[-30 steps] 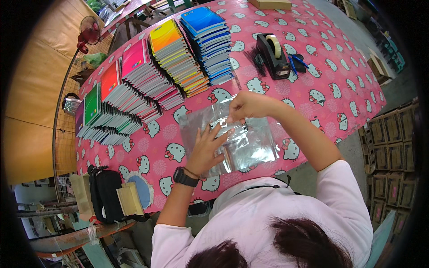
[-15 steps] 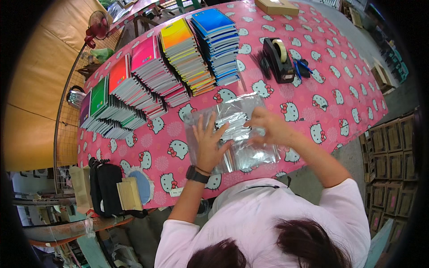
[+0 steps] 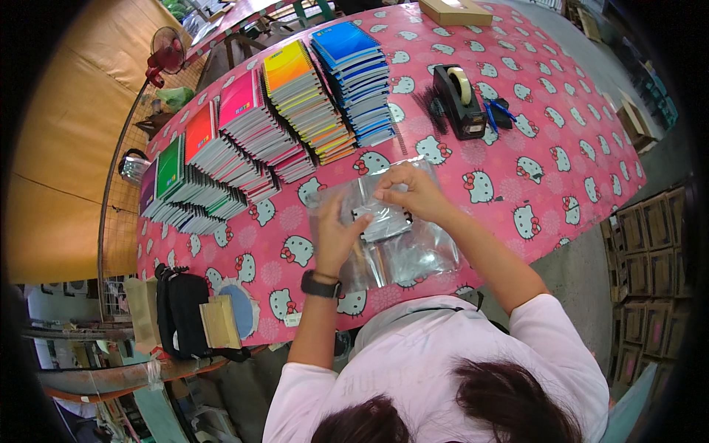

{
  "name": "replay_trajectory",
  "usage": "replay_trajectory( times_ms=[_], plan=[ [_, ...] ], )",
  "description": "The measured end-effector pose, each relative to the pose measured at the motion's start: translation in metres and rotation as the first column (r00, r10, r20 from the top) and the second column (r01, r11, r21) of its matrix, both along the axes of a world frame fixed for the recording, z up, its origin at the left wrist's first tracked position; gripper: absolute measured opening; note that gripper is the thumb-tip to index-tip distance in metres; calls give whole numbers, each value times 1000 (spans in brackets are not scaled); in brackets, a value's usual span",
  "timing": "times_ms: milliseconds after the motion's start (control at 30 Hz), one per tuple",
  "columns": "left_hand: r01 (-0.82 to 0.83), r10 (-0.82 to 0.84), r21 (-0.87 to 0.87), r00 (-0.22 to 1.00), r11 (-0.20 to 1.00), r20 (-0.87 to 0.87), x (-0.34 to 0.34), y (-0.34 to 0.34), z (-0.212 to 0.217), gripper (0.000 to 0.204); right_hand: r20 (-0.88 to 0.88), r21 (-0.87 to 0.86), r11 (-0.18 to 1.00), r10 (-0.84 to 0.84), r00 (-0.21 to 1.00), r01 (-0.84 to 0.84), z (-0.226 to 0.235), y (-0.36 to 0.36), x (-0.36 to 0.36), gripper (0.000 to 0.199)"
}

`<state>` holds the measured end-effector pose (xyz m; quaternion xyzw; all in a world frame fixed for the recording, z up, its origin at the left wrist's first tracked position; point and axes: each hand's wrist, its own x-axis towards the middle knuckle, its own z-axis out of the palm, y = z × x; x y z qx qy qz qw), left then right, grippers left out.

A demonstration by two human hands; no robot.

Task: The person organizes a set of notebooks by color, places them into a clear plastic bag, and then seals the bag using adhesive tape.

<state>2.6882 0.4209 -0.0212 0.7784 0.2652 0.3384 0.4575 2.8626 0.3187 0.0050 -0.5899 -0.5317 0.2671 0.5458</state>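
Clear plastic bags (image 3: 402,255) under left hand (image 3: 336,236); right hand (image 3: 413,193) pinching one.

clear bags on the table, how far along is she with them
Early, by the look of it. Done: no bagged notebook shows anywhere. In hand: the left hand and right hand are both on the top sheet of the pile of clear plastic bags, apparently separating or opening one. Left: the fanned rows of spiral notebooks lie unwrapped, and the tape dispenser stands untouched.
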Motion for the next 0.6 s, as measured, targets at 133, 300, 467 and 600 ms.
replay_trajectory(
  times_ms=[133,300,467,600],
  plan=[
    [182,-175,39,975,983,-136,13,7,-3,36,-253,2,993,116,961,-120,10,-6,8,47],
    [189,-186,-27,980,982,68,8,0,1,40,143,-90,975,216,966,-204,-9,-31,13,71],
    [302,-262,-458,953,836,151,9,2,-11,47,-409,-220,953,105,906,-210,-37,-23,19,48],
    [338,-313,-561,939,756,143,12,1,-7,47,263,19,996,77,962,-85,-28,-14,18,31]
  ],
)
